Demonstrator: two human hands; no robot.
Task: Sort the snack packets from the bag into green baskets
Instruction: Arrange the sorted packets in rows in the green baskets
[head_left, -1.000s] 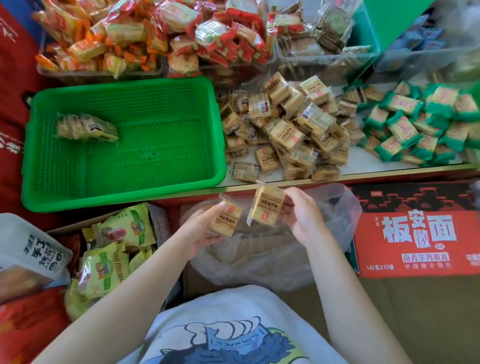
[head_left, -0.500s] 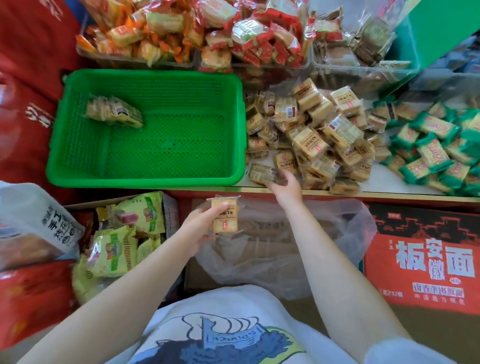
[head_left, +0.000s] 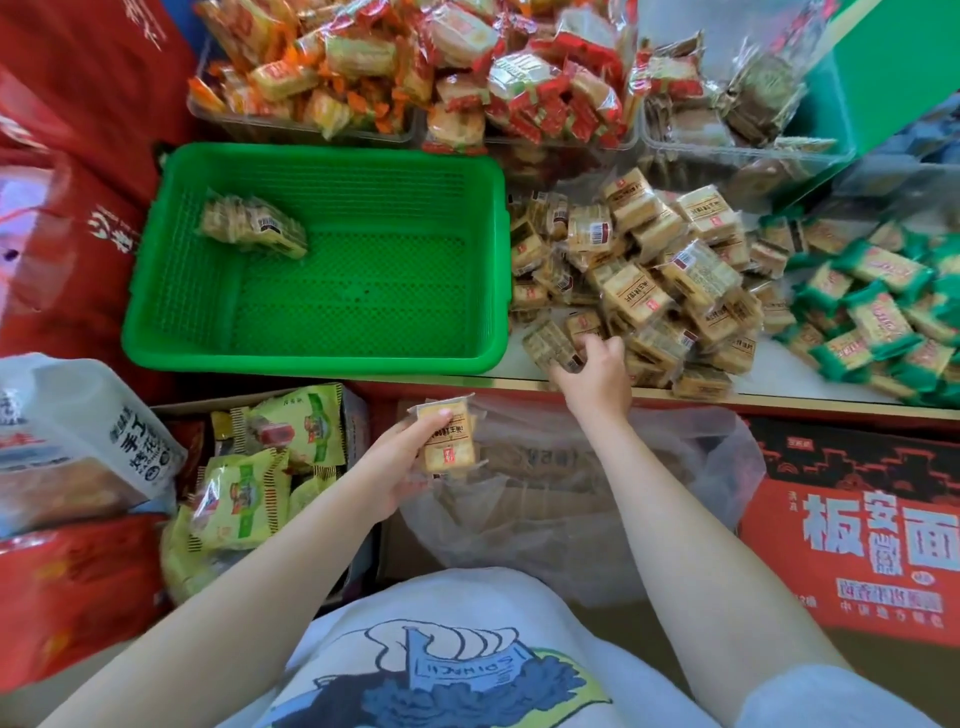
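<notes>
The bench, pale-topped with a light front edge, carries a green basket at its left. Just beside the basket lies a heap of tan snack packets, and farther right a spread of green-wrapped packets. Clear tubs of mixed snacks stand along the back.

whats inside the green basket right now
One clear pack of tan crackers lies in the green basket, near its far left corner. What lies under that pack is covered.

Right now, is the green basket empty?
No, one clear packet of biscuits lies in the far left corner of the green basket.
</notes>
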